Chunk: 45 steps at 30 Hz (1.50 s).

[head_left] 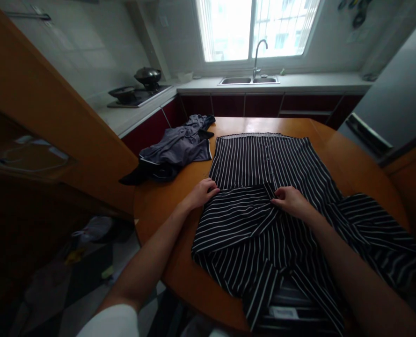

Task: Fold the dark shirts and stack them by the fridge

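A black shirt with white stripes (243, 159) lies front up on the round wooden table, its collar toward me and its hem at the far side. One sleeve (232, 217) is folded across the body. My left hand (202, 193) pinches the fabric at the shirt's left edge, where the folded sleeve meets the side. With bent fingers, my right hand (292, 201) grips the cuff end of that sleeve near the button line. The other sleeve (379, 229) spreads out to the right, partly behind my right forearm. A pale label (283, 312) shows inside the collar.
A crumpled grey and black garment (179, 147) lies on the left of the table (225, 306). Beyond stand a counter with a sink (249, 81), a stove (141, 97) with pans, and a fridge (386, 89) at right. A wooden panel (53, 89) rises on the left.
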{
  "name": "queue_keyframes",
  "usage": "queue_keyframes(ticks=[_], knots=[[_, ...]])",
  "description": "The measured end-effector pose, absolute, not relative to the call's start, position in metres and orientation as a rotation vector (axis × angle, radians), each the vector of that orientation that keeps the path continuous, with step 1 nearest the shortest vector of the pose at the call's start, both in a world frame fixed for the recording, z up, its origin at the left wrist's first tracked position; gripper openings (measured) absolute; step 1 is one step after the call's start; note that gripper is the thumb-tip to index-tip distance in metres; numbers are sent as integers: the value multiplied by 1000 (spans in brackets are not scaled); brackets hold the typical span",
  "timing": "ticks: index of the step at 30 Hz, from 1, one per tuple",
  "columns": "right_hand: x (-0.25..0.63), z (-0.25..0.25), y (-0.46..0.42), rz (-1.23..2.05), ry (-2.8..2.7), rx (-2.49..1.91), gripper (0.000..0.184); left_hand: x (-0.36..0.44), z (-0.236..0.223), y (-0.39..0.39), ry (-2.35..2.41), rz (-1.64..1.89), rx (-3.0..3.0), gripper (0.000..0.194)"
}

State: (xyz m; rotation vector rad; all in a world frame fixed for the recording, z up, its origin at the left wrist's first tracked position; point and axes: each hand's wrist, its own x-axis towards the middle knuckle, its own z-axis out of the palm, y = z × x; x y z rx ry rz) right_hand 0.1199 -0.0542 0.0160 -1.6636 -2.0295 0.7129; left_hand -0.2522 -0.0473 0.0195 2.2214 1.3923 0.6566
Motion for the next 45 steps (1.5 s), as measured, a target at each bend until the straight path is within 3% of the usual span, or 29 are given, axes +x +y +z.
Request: queue_keyframes(ticks=[3, 8, 14, 17, 22, 26, 29, 37, 43, 45], knots=[[121, 22, -51, 726, -2024, -1598, 13, -250, 21, -48, 1442, 702, 2202, 25], [121, 26, -44, 468, -1833, -1516, 18, -249, 17, -48, 1486, 732, 2264, 24], [117, 12, -45, 567, -1840, -1661, 11, -244, 17, -48, 1481, 725, 2324, 16], [118, 6, -42, 578, -1787, -1617, 12, -244, 35, -57, 1475, 820, 2306, 25], [114, 12, -42, 638, -1704, -1464, 23, -249, 81, -122, 1277, 747, 2159, 21], [106, 27, -48, 577, -1596, -1319, 22, -250, 87, -195, 1190, 420, 2098, 45], [103, 32, -52, 506, -1559, -1296, 21, -246, 68, -234, 1332, 387, 2085, 57], [102, 30, -51, 420, -1540, -1306, 23, -240, 29, -258, 1522, 734, 2242, 34], [113, 21, -48, 367, -1832, -1476, 43, -247, 55, -255, 1374, 488, 2324, 19], [118, 14, -49, 360, -2011, -1612, 49, -246, 69, -242, 1393, 570, 2282, 16]])
